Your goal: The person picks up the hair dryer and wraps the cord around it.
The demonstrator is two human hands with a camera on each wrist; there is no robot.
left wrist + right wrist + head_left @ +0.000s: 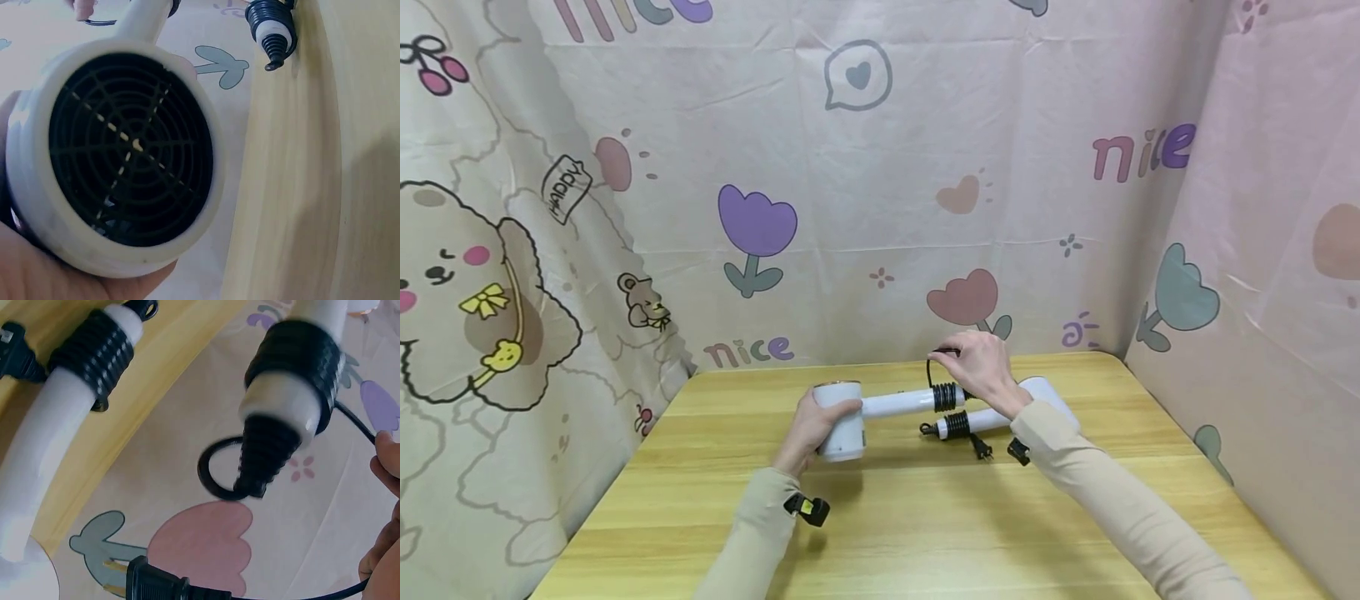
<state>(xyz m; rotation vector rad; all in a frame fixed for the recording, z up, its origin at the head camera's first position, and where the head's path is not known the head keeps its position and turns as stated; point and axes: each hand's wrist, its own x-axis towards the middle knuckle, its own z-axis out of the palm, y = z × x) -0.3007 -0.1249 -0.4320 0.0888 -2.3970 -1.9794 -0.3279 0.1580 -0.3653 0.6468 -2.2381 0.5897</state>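
My left hand (807,429) grips a white hair dryer (842,421) by its barrel, above the table. In the left wrist view the barrel's round dark grille (134,150) faces the camera. The dryer's handle points right, with black cord (945,397) coiled round its end. My right hand (979,367) pinches a loose length of that cord near the handle's end. In the right wrist view the two-prong plug (156,581) dangles from the cord below the fingers. A second white hair dryer (1047,396) lies on the table, partly hidden behind the right forearm.
The second dryer's handle carries its own coiled cord (957,425), and its plug (981,447) lies on the wooden table (925,525). Printed curtains (880,208) hang behind and at both sides of the table. Wrist cameras are strapped to both sleeves.
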